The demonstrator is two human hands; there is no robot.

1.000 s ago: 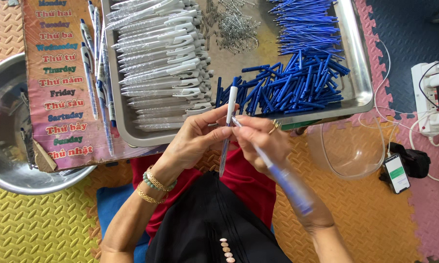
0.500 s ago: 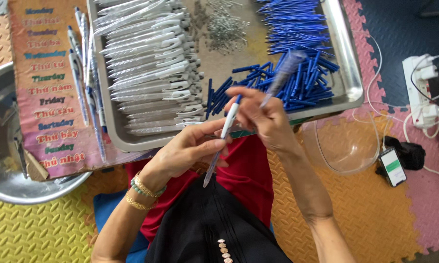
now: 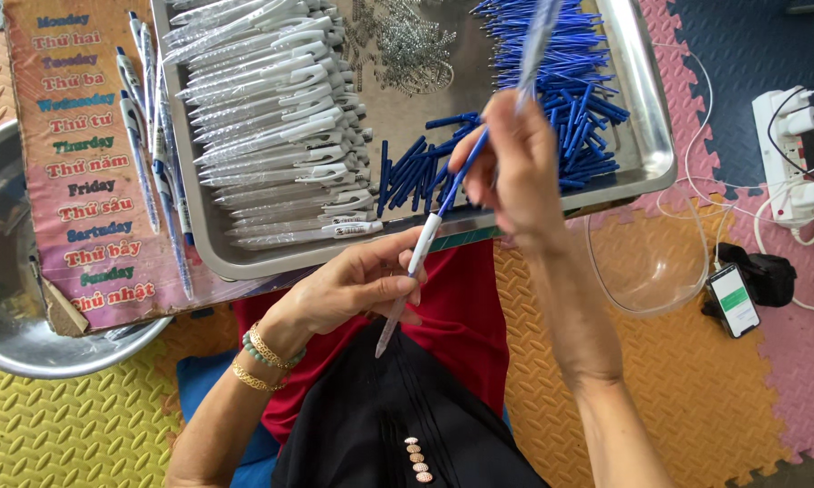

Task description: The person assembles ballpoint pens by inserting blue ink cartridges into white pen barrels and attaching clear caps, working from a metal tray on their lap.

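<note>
1. Left hand is pinching a white pen barrel, tip pointing down.
2. Right hand, above that grip, is clasping a blurred blue pen piece; blue refill is entering the barrel.
3. Beyond the grip, metal tray is holding many loose barrels, refills: mostly unfinished.

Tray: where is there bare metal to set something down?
On the tray, bare metal shows between the springs and the loose blue refills, and along its right rim. The white pen barrels crowd the left half; blue refills fill the upper right.
</note>
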